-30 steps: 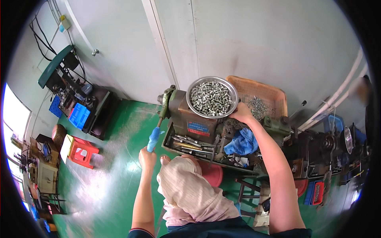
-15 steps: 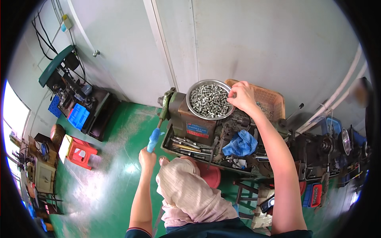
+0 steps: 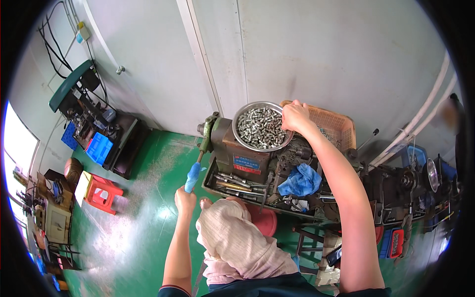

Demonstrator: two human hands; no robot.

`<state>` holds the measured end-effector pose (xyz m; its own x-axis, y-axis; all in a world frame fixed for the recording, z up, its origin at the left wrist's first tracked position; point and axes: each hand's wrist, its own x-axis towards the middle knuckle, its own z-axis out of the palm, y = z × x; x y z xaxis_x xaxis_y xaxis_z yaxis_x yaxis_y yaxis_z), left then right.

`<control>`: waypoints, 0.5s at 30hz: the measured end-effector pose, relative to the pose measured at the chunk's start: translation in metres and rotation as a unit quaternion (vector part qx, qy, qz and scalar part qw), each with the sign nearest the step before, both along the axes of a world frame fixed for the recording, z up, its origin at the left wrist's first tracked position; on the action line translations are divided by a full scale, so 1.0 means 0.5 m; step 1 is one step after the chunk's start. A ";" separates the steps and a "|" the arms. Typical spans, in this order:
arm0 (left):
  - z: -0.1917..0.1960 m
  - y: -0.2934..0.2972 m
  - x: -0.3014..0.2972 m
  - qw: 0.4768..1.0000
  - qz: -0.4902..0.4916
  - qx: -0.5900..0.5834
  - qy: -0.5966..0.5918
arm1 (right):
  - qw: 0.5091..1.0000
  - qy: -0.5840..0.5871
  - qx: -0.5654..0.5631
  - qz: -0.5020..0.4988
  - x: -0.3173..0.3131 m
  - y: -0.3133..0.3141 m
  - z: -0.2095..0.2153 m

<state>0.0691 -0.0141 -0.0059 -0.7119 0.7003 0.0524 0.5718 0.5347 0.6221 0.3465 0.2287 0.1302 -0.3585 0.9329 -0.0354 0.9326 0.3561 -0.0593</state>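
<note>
My left hand (image 3: pixel 185 201) is wrapped round the lower end of a lever handle (image 3: pixel 193 175) covered in light-blue wrapping. The lever runs up to the left end of a small green-grey machine (image 3: pixel 223 144). On top of the machine sits a round metal bowl (image 3: pixel 240 140) heaped with small silvery metal parts (image 3: pixel 261 126). My right hand (image 3: pixel 296 118) is at the bowl's right rim with its fingers bent and closed. The fingertips are mostly hidden, so I cannot tell what they hold.
Behind my right hand stands an orange-brown plastic basket (image 3: pixel 341 129). A blue cloth (image 3: pixel 300 179) lies on the machine, beside a tray of metal rods (image 3: pixel 232 184). Below are a pink bucket (image 3: pixel 263 221) and, farther left, a red stool (image 3: pixel 103 193). A bench drill (image 3: pixel 74 84) stands at the far left.
My right hand has shifted slightly left at the bowl's rim, and its fingers have curled further down. My left hand keeps its hold on the lever handle.
</note>
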 end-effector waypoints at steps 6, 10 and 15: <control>-0.003 0.000 0.002 1.000 -0.003 0.010 -0.010 | 0.999 -0.013 -0.027 0.018 0.011 0.011 0.008; -0.004 0.000 0.002 1.000 -0.007 0.010 -0.012 | 0.990 0.127 0.002 0.061 0.042 0.012 0.019; 0.002 -0.001 0.003 1.000 -0.004 0.008 -0.014 | 0.865 0.485 -0.126 0.011 0.103 0.025 0.020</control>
